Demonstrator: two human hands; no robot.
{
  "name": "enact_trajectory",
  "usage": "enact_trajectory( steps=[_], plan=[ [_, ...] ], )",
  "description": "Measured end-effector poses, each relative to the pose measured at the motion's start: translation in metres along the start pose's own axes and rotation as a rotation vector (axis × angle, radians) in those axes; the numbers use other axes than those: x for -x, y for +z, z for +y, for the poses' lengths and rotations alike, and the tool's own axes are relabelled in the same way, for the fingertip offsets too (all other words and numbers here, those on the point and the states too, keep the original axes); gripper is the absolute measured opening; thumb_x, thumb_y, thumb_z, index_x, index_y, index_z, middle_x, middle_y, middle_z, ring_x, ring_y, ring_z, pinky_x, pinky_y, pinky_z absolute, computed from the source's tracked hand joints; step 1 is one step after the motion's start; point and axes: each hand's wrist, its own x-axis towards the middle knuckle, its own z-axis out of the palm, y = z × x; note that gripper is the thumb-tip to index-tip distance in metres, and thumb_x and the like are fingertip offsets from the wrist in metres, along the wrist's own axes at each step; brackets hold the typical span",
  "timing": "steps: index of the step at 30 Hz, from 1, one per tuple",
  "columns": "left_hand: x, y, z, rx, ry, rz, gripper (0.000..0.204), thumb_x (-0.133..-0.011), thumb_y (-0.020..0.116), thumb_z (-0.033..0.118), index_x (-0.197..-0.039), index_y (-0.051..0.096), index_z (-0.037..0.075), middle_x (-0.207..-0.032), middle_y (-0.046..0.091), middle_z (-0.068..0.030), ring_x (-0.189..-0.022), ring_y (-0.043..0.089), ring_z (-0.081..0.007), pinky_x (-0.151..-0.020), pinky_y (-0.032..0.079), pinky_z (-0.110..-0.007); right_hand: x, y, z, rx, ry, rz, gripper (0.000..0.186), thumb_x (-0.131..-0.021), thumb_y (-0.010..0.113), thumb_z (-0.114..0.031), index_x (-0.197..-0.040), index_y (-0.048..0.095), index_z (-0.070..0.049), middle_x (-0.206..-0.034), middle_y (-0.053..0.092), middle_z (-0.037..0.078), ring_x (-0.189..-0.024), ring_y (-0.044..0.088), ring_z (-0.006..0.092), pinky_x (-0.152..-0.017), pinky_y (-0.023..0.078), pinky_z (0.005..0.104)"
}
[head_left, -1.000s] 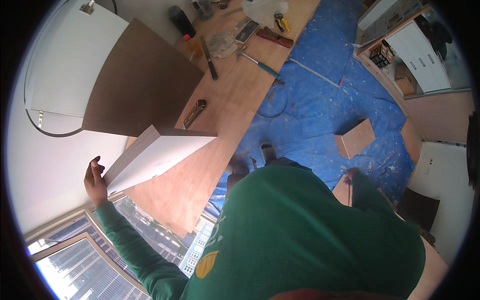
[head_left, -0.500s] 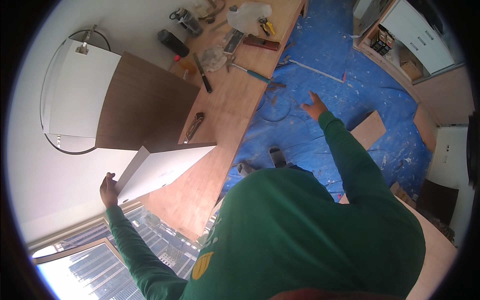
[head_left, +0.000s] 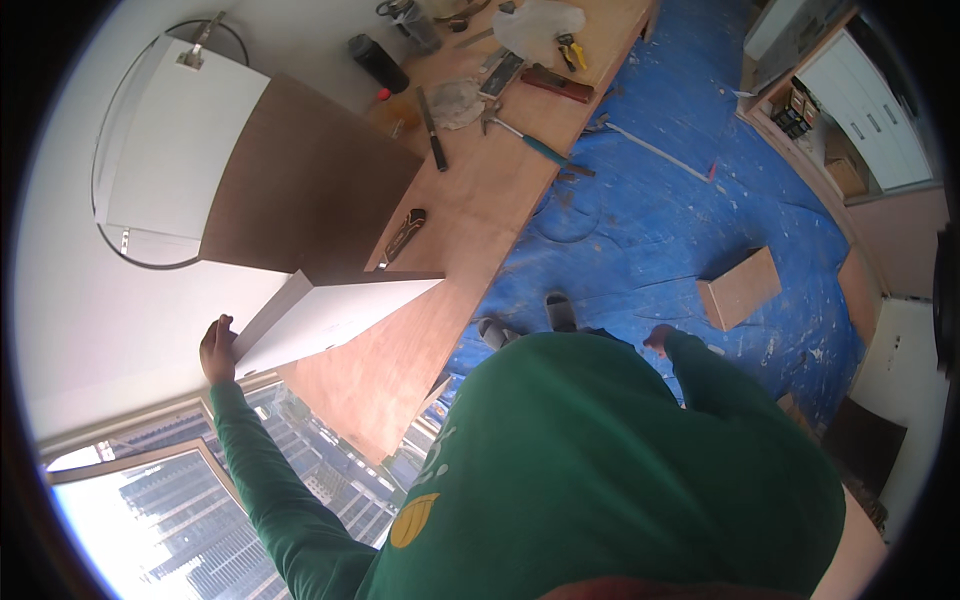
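Observation:
My left hand [head_left: 217,350] is closed on the outer edge of a white cabinet door [head_left: 345,315], which stands swung out at an angle. The dark brown side panel [head_left: 305,175] of the cabinet lies just beyond it. A white panel [head_left: 175,135] with a metal hinge adjoins the brown one on the left. Low beside my body, my right hand [head_left: 659,340] hangs over the blue floor sheet with nothing seen in it; its fingers look loosely apart, partly hidden by the sleeve. On the wooden worktop, a utility knife [head_left: 405,238] lies near the cabinet.
Farther along the worktop [head_left: 460,230] lie a claw hammer [head_left: 530,140], a black-handled tool [head_left: 432,130], yellow pliers [head_left: 573,50] and a black bottle [head_left: 378,63]. A cardboard box [head_left: 740,288] sits on the blue sheet [head_left: 640,240] at right. A window [head_left: 180,500] is at lower left.
My right hand has dropped from its outstretched place over the floor back toward my body. My left hand stays on the door edge, and the view has shifted slightly.

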Motion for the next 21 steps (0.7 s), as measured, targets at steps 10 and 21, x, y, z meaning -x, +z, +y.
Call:
enact_trajectory(
  steps=[10, 21],
  plan=[
    [0.007, -0.011, 0.021, -0.073, -0.047, 0.043, 0.060, -0.096, 0.058, 0.059, -0.113, 0.077, 0.004, -0.088, 0.075, -0.0144, -0.084, 0.070, -0.0254, -0.082, 0.052, -0.038, 0.021, -0.086, -0.054, -0.699, 0.151, 0.243, 0.030, -0.096, 0.068, -0.035, -0.116, 0.067, -0.012, -0.095, 0.070, 0.006, -0.076, 0.068, 0.0238, -0.066, 0.058, 0.0467],
    [0.053, -0.001, 0.014, -0.084, 0.009, 0.289, 0.051, -0.103, 0.054, 0.050, -0.111, 0.078, 0.006, -0.092, 0.077, -0.0105, -0.087, 0.072, -0.0263, -0.082, 0.053, -0.039, -0.019, -0.117, -0.078, -0.636, 0.113, 0.189, 0.027, -0.096, 0.069, -0.034, -0.114, 0.068, -0.013, -0.094, 0.069, 0.005, -0.077, 0.068, 0.0229, -0.065, 0.057, 0.0459]
  ],
)
